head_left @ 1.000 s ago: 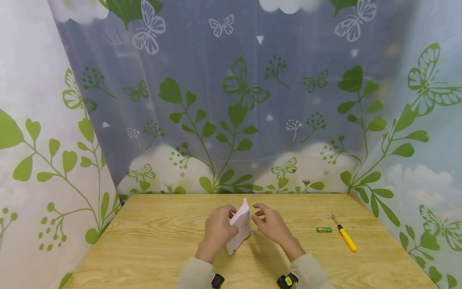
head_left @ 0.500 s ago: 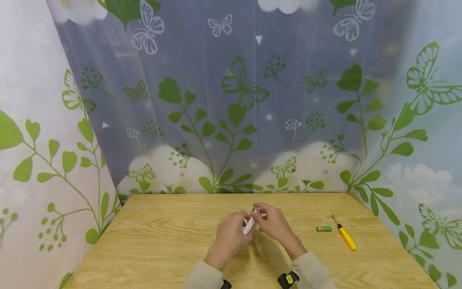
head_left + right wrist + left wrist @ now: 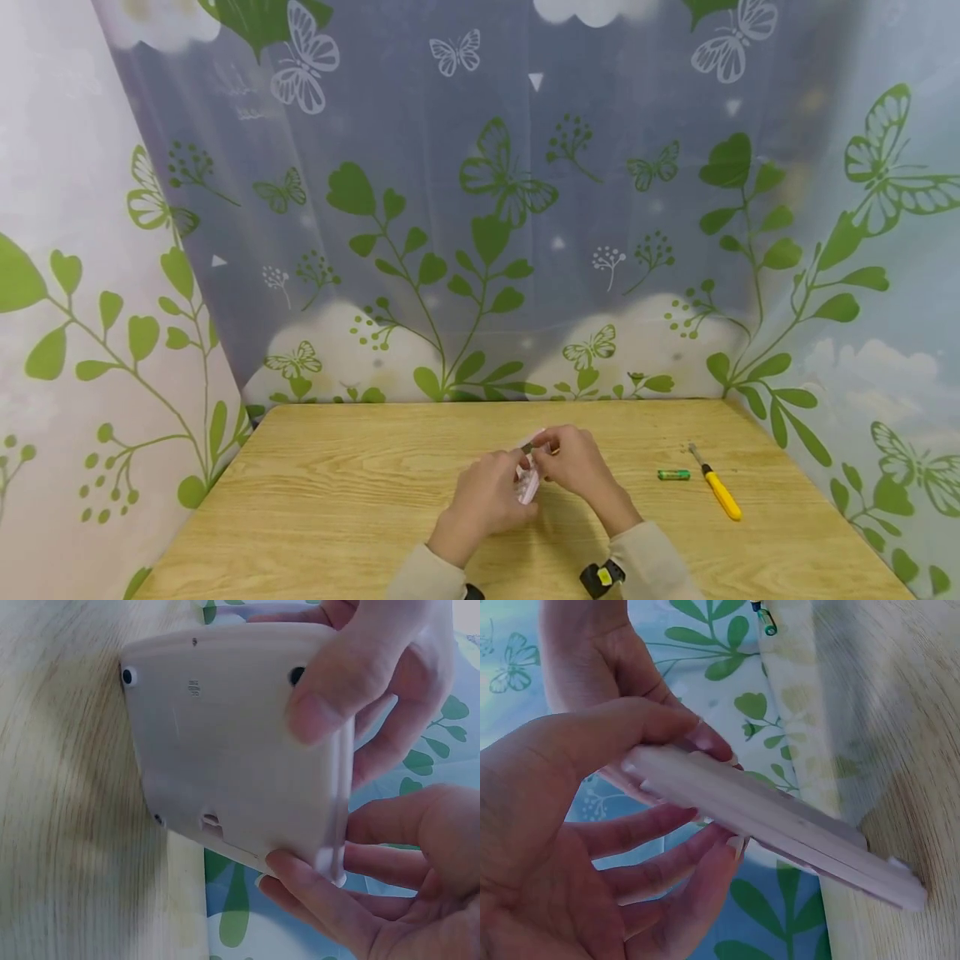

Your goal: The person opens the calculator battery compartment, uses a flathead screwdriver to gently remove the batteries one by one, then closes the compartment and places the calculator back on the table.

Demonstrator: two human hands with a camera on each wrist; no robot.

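Observation:
A pale pink calculator [image 3: 528, 487] is held tilted on edge just above the table, its keys partly visible in the head view. In the right wrist view its back [image 3: 225, 742] shows dark round feet and a small cover notch. The left hand [image 3: 487, 496] grips it, thumb pressed on the back and fingers on the other side. The right hand [image 3: 576, 460] pinches the far end, beside the dark display, with fingers on both faces. Edge-on, the calculator's side [image 3: 780, 825] crosses the left wrist view. The hands hide much of the keypad.
On the wooden table [image 3: 337, 483], a green battery [image 3: 673, 475] lies at the right. Beside it is a screwdriver [image 3: 722, 493] with a yellow handle, small bits near its tip. A patterned curtain [image 3: 420, 250] stands behind the table's far edge.
The right hand, apart from the calculator a second ago, now pinches its far end. The calculator has turned so its keys show, and the left hand has shifted right.

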